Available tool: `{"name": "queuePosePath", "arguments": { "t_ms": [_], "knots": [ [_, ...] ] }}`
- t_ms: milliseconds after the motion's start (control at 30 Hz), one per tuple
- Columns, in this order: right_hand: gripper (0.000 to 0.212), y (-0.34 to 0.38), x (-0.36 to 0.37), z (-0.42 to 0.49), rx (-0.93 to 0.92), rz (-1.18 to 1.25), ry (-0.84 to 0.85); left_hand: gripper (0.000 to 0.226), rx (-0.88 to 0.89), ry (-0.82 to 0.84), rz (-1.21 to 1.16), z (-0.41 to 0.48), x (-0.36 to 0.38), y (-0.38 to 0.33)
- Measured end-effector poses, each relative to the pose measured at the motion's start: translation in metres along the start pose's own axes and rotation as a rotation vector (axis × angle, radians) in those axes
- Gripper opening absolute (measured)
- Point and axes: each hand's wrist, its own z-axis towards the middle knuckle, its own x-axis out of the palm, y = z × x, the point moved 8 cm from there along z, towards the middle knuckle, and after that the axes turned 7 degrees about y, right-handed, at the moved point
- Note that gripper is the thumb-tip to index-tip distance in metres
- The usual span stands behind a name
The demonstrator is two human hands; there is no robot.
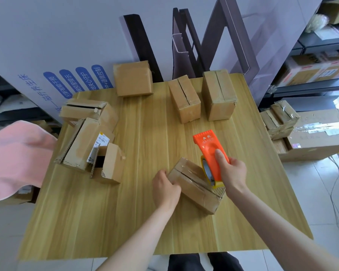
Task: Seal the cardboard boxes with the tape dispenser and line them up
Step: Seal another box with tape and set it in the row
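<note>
Box (192, 184) under work is laid near the front edge of the table (145, 222), right of its middle, at a slant. It is steadied by the left hand (164, 186), whose fingers are curled over its left end, apparently so that it is not dragged by the tape. The dispenser (209, 151) is gripped round its orange handle by the right hand (232, 171), thumb on top, and its yellow mouth is pressed to the seam at the box's near end. Three closed boxes (184, 98) are stood along the table's far edge; open boxes (86, 141) are heaped at its left side. The table is of pale wood grain; a pink cloth (14, 153) is hung off its left, and shelves (311, 55) and cartons (311, 133) are seen to its right.
</note>
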Motion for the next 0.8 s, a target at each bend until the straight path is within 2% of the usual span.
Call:
{"name": "queuePosePath", "arguments": {
  "t_ms": [67,100,133,200,267,300,367,467,567,700,800],
  "knots": [
    [0.039,0.001,-0.01,-0.003,-0.005,0.066,-0.011,0.07,0.234,-0.051,0.197,0.006,-0.005,-0.032],
    [0.04,0.003,-0.016,-0.004,-0.008,0.092,-0.029,0.07,0.375,-0.038,0.29,0.008,-0.002,-0.054],
    [0.041,0.004,-0.023,-0.006,-0.006,0.114,-0.05,0.066,0.508,0.022,0.374,0.008,0.006,-0.075],
    [0.043,0.008,-0.034,-0.009,-0.006,0.147,-0.091,0.056,0.698,0.266,0.535,0.006,0.036,-0.104],
    [0.046,0.014,-0.041,-0.011,-0.014,0.157,-0.104,0.049,0.778,0.508,0.705,-0.002,0.063,-0.111],
    [0.046,0.016,-0.044,-0.012,-0.022,0.155,-0.099,0.049,0.783,0.534,0.776,-0.002,0.069,-0.11],
    [0.046,0.02,-0.048,-0.013,-0.035,0.146,-0.083,0.048,0.692,0.412,0.8,0.007,0.059,-0.105],
    [0.044,0.024,-0.052,-0.016,-0.051,0.139,-0.059,0.055,0.33,0.206,0.629,0.028,0.018,-0.072],
    [0.04,0.031,-0.048,-0.021,-0.074,0.166,-0.015,0.073,0.002,0.136,0.406,0.033,-0.014,-0.03],
    [0.037,0.039,-0.033,-0.027,-0.094,0.165,0.094,0.077,-0.112,0.177,0.39,0.021,-0.016,-0.012],
    [0.039,0.046,-0.026,-0.03,-0.107,0.122,0.172,0.067,-0.123,0.168,0.315,0.014,-0.016,-0.013]
  ]
}}
